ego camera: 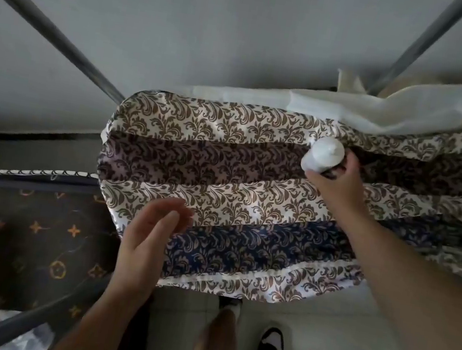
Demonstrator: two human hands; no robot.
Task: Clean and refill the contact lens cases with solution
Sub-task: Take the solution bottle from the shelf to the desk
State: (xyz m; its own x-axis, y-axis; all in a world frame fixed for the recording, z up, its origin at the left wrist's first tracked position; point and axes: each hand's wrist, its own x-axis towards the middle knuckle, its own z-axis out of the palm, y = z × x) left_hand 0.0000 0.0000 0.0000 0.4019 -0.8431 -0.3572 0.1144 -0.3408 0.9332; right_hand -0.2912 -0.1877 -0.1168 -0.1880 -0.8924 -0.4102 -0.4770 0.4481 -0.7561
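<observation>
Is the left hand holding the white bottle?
No, the right hand grips the white bottle; the left hand is open and holds nothing.

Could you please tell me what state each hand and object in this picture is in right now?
Bottle: white, capped, gripped near the far edge of the cloth.
Right hand: curled round the bottle.
Left hand: open, fingers straight, holding nothing, at the cloth's near left edge.
Cloth: patterned, spread over the table, rippled.
White fabric: crumpled along the far edge.
</observation>
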